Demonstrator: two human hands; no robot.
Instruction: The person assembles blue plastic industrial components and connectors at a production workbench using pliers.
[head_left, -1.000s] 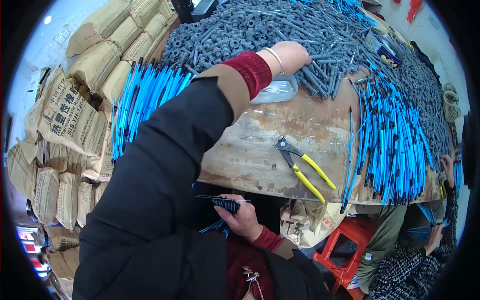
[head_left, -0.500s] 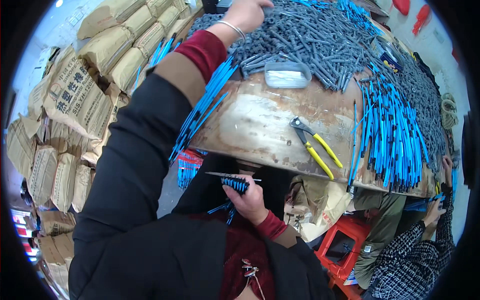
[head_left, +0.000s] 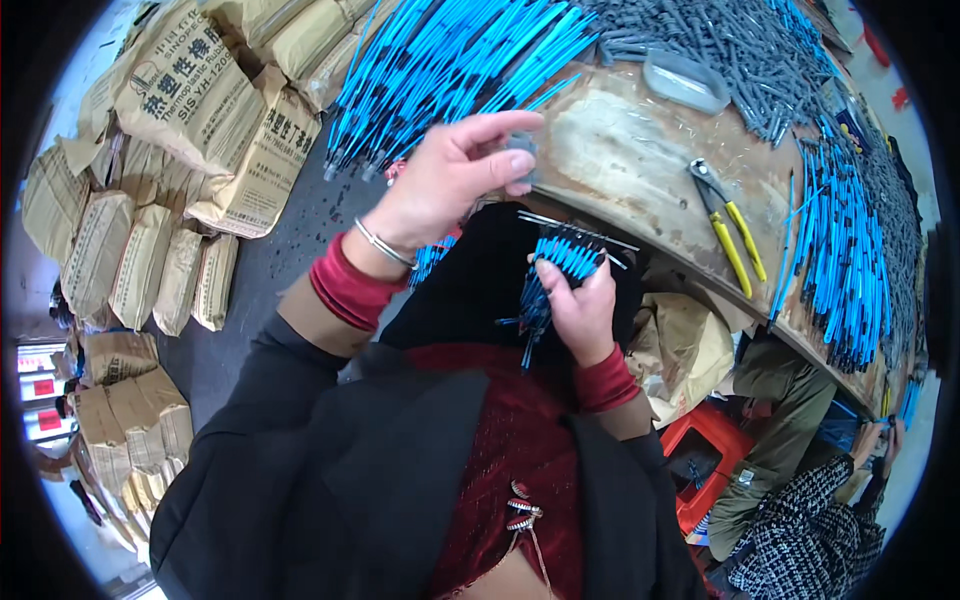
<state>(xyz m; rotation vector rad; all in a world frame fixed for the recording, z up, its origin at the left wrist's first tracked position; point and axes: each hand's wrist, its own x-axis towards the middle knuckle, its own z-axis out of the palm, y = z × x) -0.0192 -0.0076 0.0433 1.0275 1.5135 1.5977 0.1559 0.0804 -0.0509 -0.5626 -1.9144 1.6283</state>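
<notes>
Since the earlier frame, the left hand (head_left: pixel 450 185) has been moving down from the heap of grey parts (head_left: pixel 720 40) and is now hovering near the table edge, its thumb and fingers pinching a small grey piece (head_left: pixel 523 147). Lower down, over the lap, the right hand (head_left: pixel 585 312) is grasping a bundle of blue sticks (head_left: pixel 560 258), with thin rods (head_left: pixel 570 227) lying across its top. On the wooden table (head_left: pixel 640 150), yellow-handled pliers (head_left: pixel 724 215) are resting between two piles of blue sticks, and a clear tray (head_left: pixel 688 82) is sitting just beside the grey heap. Paper sacks (head_left: pixel 180 95) are standing at the left.
</notes>
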